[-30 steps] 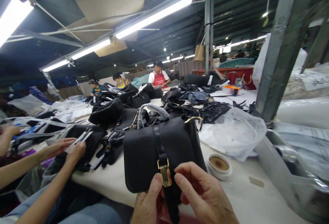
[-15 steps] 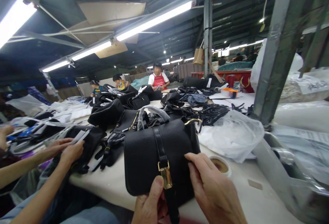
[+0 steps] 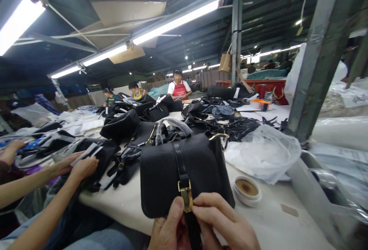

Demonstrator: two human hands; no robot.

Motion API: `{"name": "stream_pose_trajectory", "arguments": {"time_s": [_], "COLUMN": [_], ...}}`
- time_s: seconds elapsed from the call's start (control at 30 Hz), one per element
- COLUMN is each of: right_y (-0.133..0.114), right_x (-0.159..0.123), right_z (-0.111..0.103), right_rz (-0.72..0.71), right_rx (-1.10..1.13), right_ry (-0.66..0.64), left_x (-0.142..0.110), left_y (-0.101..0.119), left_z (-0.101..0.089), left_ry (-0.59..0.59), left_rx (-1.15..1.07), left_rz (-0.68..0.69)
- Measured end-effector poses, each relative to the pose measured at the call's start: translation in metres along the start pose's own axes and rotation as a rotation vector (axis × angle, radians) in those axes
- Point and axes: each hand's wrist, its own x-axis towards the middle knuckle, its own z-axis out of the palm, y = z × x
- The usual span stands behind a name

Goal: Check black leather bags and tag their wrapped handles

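A black leather-look bag (image 3: 158,173) with a front flap stands upright before me on the table, its top handle (image 3: 172,124) wrapped in clear film. Down the flap runs a glossy strap with a gold buckle (image 3: 186,198). My left hand (image 3: 168,225) is closed at the flap's lower edge, thumb on the front beside the buckle and fingers hidden behind. From the right, my right hand (image 3: 227,223) pinches the buckle's side edge between thumb and forefinger; its other fingers curl by the hanging strap end (image 3: 194,231).
A round tub of brownish stuff (image 3: 247,190) stands right of the bag, near a clear plastic bag (image 3: 263,152) and a metal post (image 3: 313,58). Black bags (image 3: 120,127) and straps (image 3: 230,125) pile up behind. At left, a co-worker's hands (image 3: 84,167) hold pale strips.
My right hand has moved left and down from the bag's right side to the gold buckle. My left hand stays at the flap's lower edge. The tub is now uncovered.
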Motion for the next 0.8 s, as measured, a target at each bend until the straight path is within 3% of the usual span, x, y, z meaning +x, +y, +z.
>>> {"name": "stream_pose_trajectory", "arguments": {"time_s": [0.1,0.23,0.4,0.57,0.8], "right_y": [0.001,-0.001,0.001,0.003,0.004], "right_x": [-0.001,-0.001,-0.002,-0.002,-0.002], "right_z": [0.004,0.008,0.009,0.01,0.012], "right_rz": [0.044,0.043,0.051,0.023,0.076], "right_rx": [0.062,0.084,0.075,0.063,0.05], "right_ry": [0.046,0.001,0.094,0.034,0.072], "left_x": [-0.001,-0.002,-0.002,0.001,-0.002], "left_y": [0.001,0.004,0.003,0.001,0.004], "left_z": [0.0,-0.002,-0.003,-0.004,-0.001], "left_ry": [0.018,0.021,0.016,0.019,0.04], "left_rx": [0.021,0.053,0.015,-0.012,-0.019], "left_rz": [0.0,0.012,0.009,-0.001,-0.026]}}
